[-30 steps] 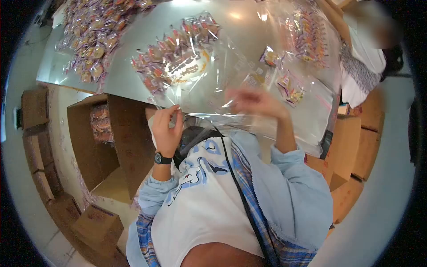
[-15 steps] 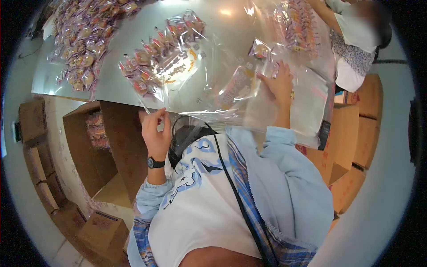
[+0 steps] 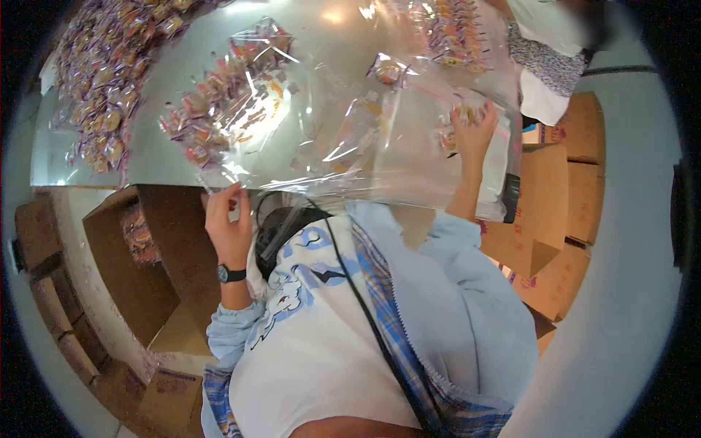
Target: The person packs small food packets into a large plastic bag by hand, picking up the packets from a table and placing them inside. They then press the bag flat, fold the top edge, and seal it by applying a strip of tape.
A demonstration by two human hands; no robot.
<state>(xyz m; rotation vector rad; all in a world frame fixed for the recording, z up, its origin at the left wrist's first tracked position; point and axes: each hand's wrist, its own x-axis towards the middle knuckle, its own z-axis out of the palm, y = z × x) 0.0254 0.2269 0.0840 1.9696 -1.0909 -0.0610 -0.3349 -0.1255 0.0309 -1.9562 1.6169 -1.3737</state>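
Observation:
My left hand pinches the near left edge of a large clear plastic bag lying on the table. Inside the bag's left part, a row of small wrapped snack packets lies slantwise beside a shiny printed area. My right hand is at the right, its fingers curled over a wrapped snack packet above a stack of clear plastic bags. Another packet shows just beside its thumb. A single snack packet lies on the table to the left of this hand.
A big heap of wrapped snack packets covers the table's left end. More packets stand in rows at the far right, near another person. An open cardboard box stands below the table at left; more boxes are at right.
My right hand has moved right, from the middle of the bag to the stack, and its fingers have curled over a packet. My left hand keeps its pinch on the bag's edge. The view has shifted.

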